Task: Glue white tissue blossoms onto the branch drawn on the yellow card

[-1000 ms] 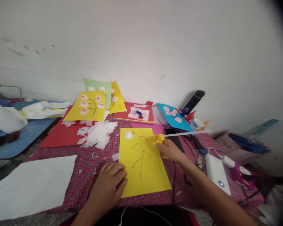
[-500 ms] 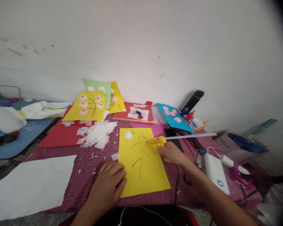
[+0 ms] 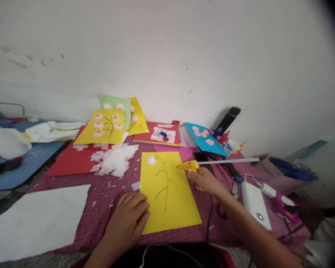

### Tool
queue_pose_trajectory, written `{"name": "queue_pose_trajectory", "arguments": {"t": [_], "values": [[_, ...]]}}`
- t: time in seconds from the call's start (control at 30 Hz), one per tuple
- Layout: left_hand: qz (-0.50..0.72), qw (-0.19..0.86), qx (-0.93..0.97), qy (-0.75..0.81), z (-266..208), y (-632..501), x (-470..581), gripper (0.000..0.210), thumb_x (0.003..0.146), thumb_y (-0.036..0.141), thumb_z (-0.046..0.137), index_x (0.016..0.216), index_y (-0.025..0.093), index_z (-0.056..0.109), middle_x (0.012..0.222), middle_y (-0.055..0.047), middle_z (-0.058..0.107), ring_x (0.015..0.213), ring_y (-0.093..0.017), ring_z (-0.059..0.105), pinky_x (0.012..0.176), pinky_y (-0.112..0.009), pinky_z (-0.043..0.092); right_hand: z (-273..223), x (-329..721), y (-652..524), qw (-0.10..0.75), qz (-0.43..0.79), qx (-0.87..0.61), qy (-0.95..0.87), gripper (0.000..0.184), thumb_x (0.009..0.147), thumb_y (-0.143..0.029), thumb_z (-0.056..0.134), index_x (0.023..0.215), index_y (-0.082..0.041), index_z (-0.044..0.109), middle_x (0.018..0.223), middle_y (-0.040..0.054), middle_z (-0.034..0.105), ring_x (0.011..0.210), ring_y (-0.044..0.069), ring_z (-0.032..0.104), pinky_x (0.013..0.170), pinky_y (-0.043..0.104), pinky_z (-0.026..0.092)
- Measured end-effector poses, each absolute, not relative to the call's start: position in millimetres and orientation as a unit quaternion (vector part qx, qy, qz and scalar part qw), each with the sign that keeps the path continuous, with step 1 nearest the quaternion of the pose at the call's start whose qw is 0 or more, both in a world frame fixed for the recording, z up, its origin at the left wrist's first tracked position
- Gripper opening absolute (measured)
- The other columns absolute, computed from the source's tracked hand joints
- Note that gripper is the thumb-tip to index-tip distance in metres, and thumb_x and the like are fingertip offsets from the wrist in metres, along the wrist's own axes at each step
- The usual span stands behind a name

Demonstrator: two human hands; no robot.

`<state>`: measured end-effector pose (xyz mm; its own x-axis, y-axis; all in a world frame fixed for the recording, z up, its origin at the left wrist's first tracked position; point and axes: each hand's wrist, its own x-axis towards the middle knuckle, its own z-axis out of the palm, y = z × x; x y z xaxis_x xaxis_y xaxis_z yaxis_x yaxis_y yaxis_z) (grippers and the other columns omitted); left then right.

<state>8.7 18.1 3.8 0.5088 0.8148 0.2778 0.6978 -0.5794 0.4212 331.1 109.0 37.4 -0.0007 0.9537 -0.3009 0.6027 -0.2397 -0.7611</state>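
Glue gun (image 3: 188, 166) shifted rightward, clasped in right grip (image 3: 204, 180), left grip (image 3: 131, 214) slack on tablecloth (image 3: 98, 212) beside wall (image 3: 162, 63).

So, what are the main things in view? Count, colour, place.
sheet: one, yellow, front centre
glue gun: one, yellow, over sheet's right edge
blossom pictures: at least four; yellow, green, blue; back
scrap pile: one, white, centre left
large paper: one, white, front left
red sheets: at least two, red, left and back
cup: one, mostly white, back right
power bank: one, white, right
tablecloth: one, red check, underneath
left hand: one, bare, on sheet's left edge
right hand: one, bare, gripping glue gun
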Motion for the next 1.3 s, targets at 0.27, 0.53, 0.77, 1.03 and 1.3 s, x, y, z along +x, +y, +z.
{"name": "queue_pose_trajectory", "arguments": {"t": [0.27,0.53,0.77,1.03,1.3], "values": [[0.226,0.132,0.859,0.44,5.5,18.3,9.4,0.014,0.091,0.019,0.054,0.1,0.023,0.064,0.112,-0.005,0.064,0.106,-0.024,0.056,0.1,-0.048,0.041,49.1,320.2,110.9,0.207,0.408,-0.66,-0.596,0.034,0.084,-0.032,0.051,0.052,-0.019,0.05,0.041,-0.0018,0.048,0.037,0.01,0.044,0.04,0.021,0.032],[0.231,0.134,0.858,0.438,5.2,17.7,9.3,0.014,0.091,0.019,0.053,0.099,0.023,0.064,0.111,-0.005,0.064,0.106,-0.025,0.056,0.099,-0.048,0.041,53.2,314.2,114.6,0.185,0.399,-0.653,-0.616,0.035,0.082,-0.029,0.053,0.049,-0.019,0.05,0.04,-0.0002,0.05,0.038,0.01,0.046,0.041,0.021,0.032],[0.231,0.139,0.858,0.438,8.3,17.3,9.7,0.013,0.091,0.018,0.054,0.099,0.023,0.063,0.11,-0.005,0.063,0.105,-0.024,0.056,0.1,-0.049,0.04,70.2,322.3,111.0,0.204,0.392,-0.665,-0.602,0.027,0.081,-0.033,0.054,0.058,-0.02,0.052,0.044,-0.0017,0.05,0.039,0.011,0.043,0.039,0.023,0.03],[0.231,0.138,0.858,0.437,7.8,18.2,10.3,0.013,0.091,0.018,0.054,0.098,0.023,0.064,0.109,-0.005,0.064,0.104,-0.024,0.057,0.1,-0.049,0.04,87.5,323.8,103.9,0.235,0.443,-0.668,-0.549,0.023,0.077,-0.036,0.056,0.061,-0.019,0.058,0.042,-0.0014,0.049,0.04,0.012,0.043,0.042,0.024,0.03],[0.202,0.14,0.869,0.429,24.5,26.1,9.4,0.014,0.093,0.018,0.053,0.095,0.021,0.066,0.099,-0.005,0.068,0.095,-0.022,0.061,0.094,-0.046,0.044,71.5,326.1,102.7,0.289,0.534,-0.594,-0.528,0.024,0.076,-0.04,0.056,0.07,-0.017,0.061,0.06,0.0005,0.063,0.037,0.008,0.04,0.039,0.023,0.028]]}}
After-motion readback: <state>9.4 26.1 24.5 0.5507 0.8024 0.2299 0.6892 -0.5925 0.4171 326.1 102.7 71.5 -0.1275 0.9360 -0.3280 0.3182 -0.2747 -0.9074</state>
